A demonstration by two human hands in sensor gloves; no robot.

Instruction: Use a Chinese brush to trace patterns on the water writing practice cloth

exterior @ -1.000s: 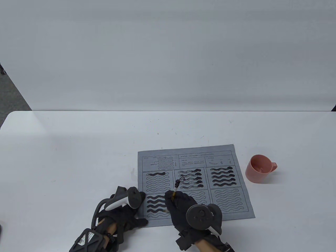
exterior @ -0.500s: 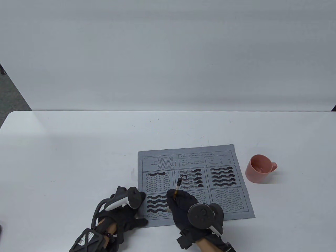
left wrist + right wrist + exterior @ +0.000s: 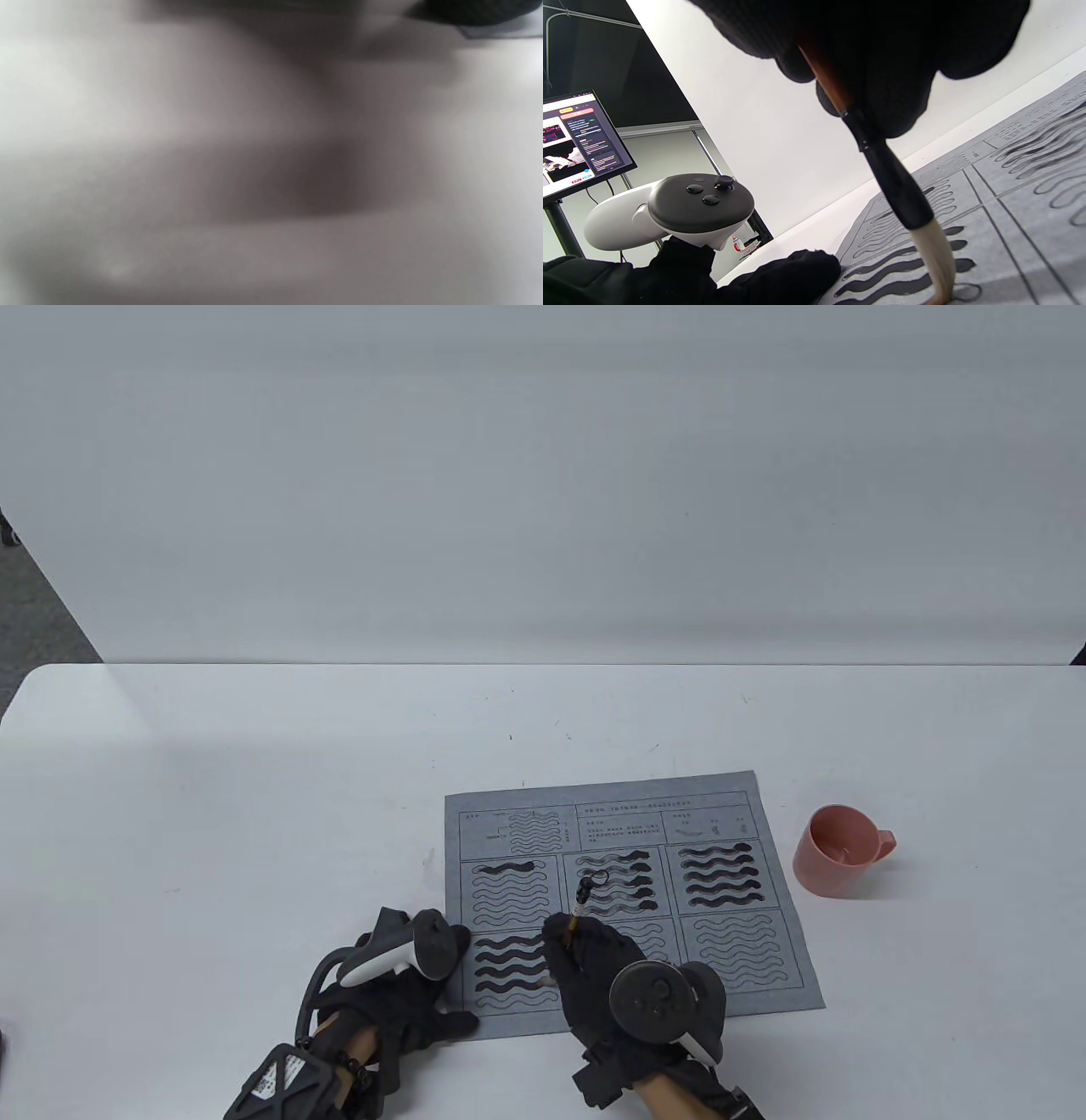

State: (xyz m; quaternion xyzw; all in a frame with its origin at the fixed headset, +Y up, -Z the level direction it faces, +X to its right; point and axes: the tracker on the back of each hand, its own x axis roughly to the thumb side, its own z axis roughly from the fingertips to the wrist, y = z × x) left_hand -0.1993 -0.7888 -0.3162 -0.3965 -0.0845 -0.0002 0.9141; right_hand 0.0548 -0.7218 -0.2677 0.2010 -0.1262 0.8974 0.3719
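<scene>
The grey practice cloth [image 3: 768, 950] lies flat near the table's front edge, with several wavy lines darkened by water. My right hand [image 3: 585, 963] grips the brush [image 3: 579, 909], whose looped top end leans away over the middle panels. In the right wrist view the pale bristles [image 3: 935, 258] bend onto a wave line in the lower left panel of the cloth [image 3: 1018, 237]. My left hand [image 3: 424, 993] rests flat on the cloth's left edge, with its fingers [image 3: 793, 271] on the fabric. The left wrist view is a blur of table surface.
A pink cup [image 3: 836, 850] stands on the white table [image 3: 254, 814] just right of the cloth. A monitor [image 3: 581, 140] on a stand shows behind my left hand in the right wrist view.
My right hand and the brush have slid a little to the right along the wave line in the lower left panel. The left hand has stayed put.
</scene>
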